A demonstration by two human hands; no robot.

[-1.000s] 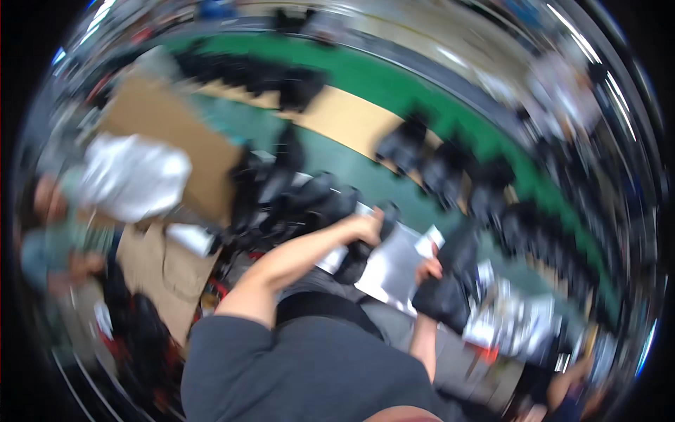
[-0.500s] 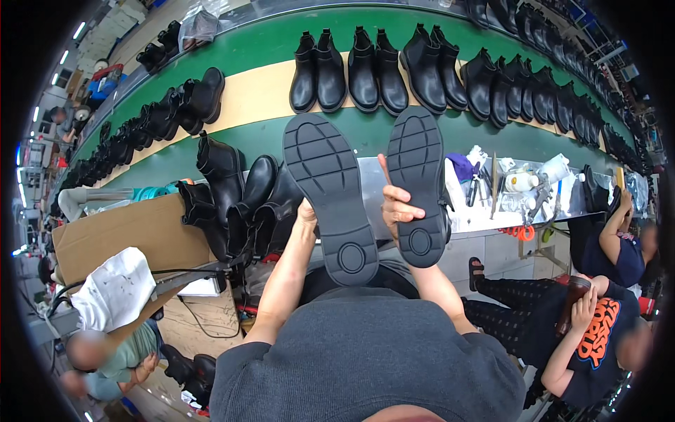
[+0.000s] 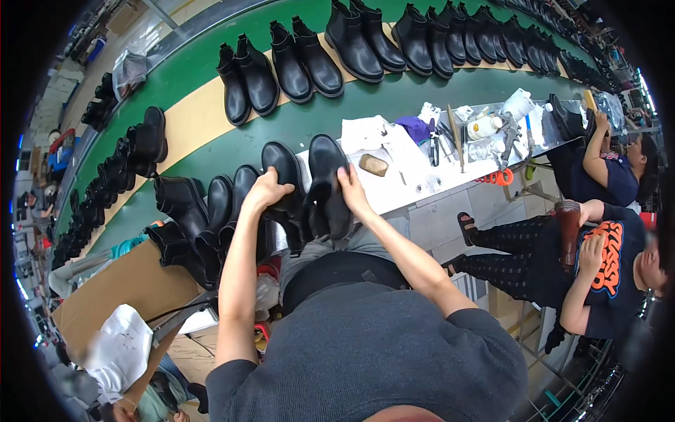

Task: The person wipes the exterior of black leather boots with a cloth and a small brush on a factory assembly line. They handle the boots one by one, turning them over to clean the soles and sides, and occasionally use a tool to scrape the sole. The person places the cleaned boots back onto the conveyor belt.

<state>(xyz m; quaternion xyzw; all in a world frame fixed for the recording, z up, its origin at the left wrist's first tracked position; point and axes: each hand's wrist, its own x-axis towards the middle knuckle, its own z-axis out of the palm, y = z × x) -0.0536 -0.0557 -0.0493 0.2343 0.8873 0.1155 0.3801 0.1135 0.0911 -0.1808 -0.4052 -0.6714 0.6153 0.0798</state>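
A pair of black ankle boots is held side by side just past my lap, toes pointing away and uppers facing up. Wrapped over the instep of the left ankle boot [image 3: 281, 160] is my left hand [image 3: 268, 190], closed on it with the thumb across the top. My right hand [image 3: 353, 191] grips the outer side of the right ankle boot [image 3: 325, 160]; some of its fingers are hidden behind the boot. Close by on the left, several more black boots [image 3: 181, 200] stand bunched together at the bench edge.
Rows of black boots [image 3: 292, 70] line the green conveyor [image 3: 204, 133]. On the metal bench to the right lie a brown block [image 3: 373, 164], white cloths, bottles [image 3: 484, 126] and hand tools. A cardboard sheet [image 3: 119, 285] is at left. Co-workers stand right, one holding a brown boot [image 3: 568, 232].
Both boots have turned from soles up to uppers up and come lower and to the left, still in my hands. The whole view has swung toward the right.
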